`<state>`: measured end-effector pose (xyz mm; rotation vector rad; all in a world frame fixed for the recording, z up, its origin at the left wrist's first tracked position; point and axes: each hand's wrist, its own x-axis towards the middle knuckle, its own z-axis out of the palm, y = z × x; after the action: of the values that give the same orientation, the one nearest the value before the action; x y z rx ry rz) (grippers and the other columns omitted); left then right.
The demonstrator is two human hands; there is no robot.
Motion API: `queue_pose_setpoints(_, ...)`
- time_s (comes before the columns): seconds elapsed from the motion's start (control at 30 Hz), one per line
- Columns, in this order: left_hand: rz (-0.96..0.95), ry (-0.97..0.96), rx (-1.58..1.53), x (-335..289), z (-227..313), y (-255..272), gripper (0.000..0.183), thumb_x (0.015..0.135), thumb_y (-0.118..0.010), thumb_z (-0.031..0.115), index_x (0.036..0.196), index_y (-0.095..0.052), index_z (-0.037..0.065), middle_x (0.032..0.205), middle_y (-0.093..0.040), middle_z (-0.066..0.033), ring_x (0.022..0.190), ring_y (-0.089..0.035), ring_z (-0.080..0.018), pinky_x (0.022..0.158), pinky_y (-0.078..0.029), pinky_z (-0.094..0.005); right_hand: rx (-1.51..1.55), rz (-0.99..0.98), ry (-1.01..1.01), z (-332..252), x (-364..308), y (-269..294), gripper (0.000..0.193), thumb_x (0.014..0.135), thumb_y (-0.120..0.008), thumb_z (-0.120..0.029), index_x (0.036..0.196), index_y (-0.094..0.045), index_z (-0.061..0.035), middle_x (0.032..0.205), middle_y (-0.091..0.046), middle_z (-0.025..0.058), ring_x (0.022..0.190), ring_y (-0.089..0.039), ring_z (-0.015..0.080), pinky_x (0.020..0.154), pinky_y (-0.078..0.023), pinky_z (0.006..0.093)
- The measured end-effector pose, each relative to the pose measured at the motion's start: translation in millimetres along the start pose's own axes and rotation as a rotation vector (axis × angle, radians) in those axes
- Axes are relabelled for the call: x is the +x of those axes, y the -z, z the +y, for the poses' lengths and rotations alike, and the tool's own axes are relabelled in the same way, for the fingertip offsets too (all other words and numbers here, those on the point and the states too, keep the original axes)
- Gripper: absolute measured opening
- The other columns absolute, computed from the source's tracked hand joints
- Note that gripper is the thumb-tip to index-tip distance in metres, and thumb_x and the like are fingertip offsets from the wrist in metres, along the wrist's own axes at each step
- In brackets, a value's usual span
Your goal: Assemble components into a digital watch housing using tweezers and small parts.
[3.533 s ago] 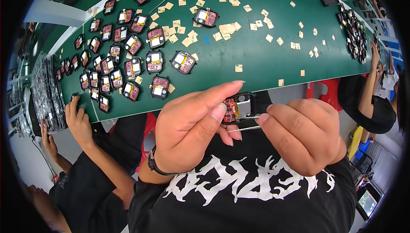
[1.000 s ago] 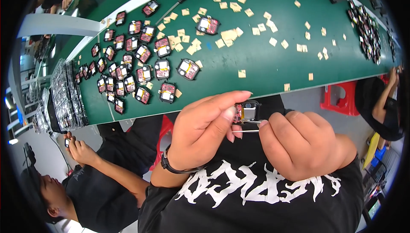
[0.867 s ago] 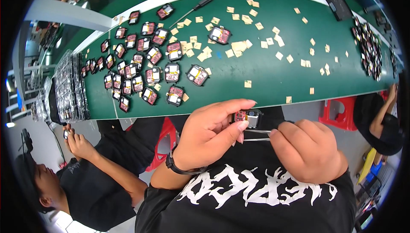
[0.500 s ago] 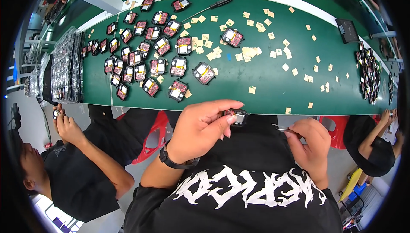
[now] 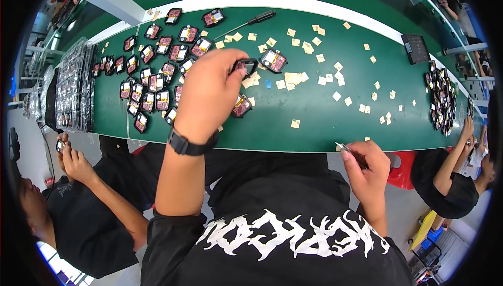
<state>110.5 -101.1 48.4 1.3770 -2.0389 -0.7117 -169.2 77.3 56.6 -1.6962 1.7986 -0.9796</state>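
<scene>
My left hand [image 5: 207, 89] reaches out over the green table and grips a small black watch case [image 5: 251, 67] between thumb and fingertips. Most of that case is hidden by the hand. Just right of it lies another open watch case [image 5: 273, 60], with a red circuit board and a white part inside. A further open case [image 5: 241, 105] shows partly below my wrist side. Near the table's front edge my right hand [image 5: 368, 168] is closed on metal tweezers [image 5: 341, 146], whose tips point up and left.
Several open watch cases [image 5: 155, 82] cover the left of the table. A screwdriver [image 5: 261, 17] lies at the back. Pale paper squares [image 5: 308, 48] are scattered around. Stacked clear trays [image 5: 75, 87] stand left, a black box [image 5: 415, 49] back right. A co-worker's hand [image 5: 78, 165] is at left.
My left hand has moved away from my body, out over the table, carrying the watch case. My right hand has shifted slightly left, still with the tweezers. The view has tilted a little.
</scene>
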Motion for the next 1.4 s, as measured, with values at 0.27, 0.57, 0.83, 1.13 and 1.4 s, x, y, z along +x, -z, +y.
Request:
queue_pose_setpoints(0.27, 0.034, -0.034, 0.226, 32, -18, -12, 0.029, 0.085, -0.070, 0.011, 0.110, -0.068, -0.003, 0.096, -0.066, -0.0168, 0.085, -0.064, -0.0317, 0.075, -0.051, -0.0397, -0.151, 0.460, -0.233, 86, 0, 59, 0.010, 0.095, -0.068, -0.007, 0.095, -0.067, 0.0026, 0.078, -0.062, -0.0007, 0.066, -0.051, 0.0040, 0.060, -0.041, 0.0196)
queue_pose_setpoints(0.57, 0.091, -0.179, 0.128, 5, 32, -29, 0.028, 0.082, -0.075, 0.007, 0.108, -0.068, -0.001, 0.096, -0.065, -0.0159, 0.089, -0.062, -0.0343, 0.078, -0.049, -0.0400, -1.036, 0.583, -0.261, 181, 10, 156, 0.034, 0.094, -0.071, -0.025, 0.121, -0.068, -0.0054, 0.097, -0.064, 0.0095, 0.083, -0.061, 0.0229, 0.072, -0.051, 0.0338)
queue_pose_setpoints(0.83, -0.401, -0.120, -0.296, -57, 80, -61, 0.016, 0.078, -0.075, 0.000, 0.094, -0.072, 0.002, 0.072, -0.063, -0.0077, 0.058, -0.056, -0.0204, 0.055, -0.044, -0.0319, -0.972, 0.443, -0.216, 208, 34, 162, 0.024, 0.088, -0.069, -0.014, 0.112, -0.067, -0.0131, 0.100, -0.063, 0.0085, 0.083, -0.066, 0.0329, 0.070, -0.054, 0.0422)
queue_pose_setpoints(1.13, -0.454, -0.010, -0.325, -50, 85, -92, 0.010, 0.083, -0.072, -0.001, 0.092, -0.073, 0.002, 0.070, -0.062, -0.0075, 0.058, -0.058, -0.0208, 0.054, -0.044, -0.0307, -1.115, 0.567, -0.359, 223, 41, 187, 0.026, 0.087, -0.071, -0.022, 0.110, -0.070, -0.0097, 0.093, -0.065, 0.0096, 0.079, -0.067, 0.0313, 0.068, -0.054, 0.0410)
queue_pose_setpoints(1.4, -0.363, -0.120, -0.285, -55, 83, -99, 0.010, 0.084, -0.070, -0.002, 0.093, -0.072, 0.002, 0.069, -0.061, -0.0076, 0.056, -0.056, -0.0195, 0.052, -0.042, -0.0295, -1.186, 0.359, -0.393, 229, 34, 212, 0.014, 0.086, -0.069, -0.018, 0.094, -0.068, -0.0071, 0.087, -0.065, 0.0102, 0.079, -0.067, 0.0319, 0.069, -0.054, 0.0433)
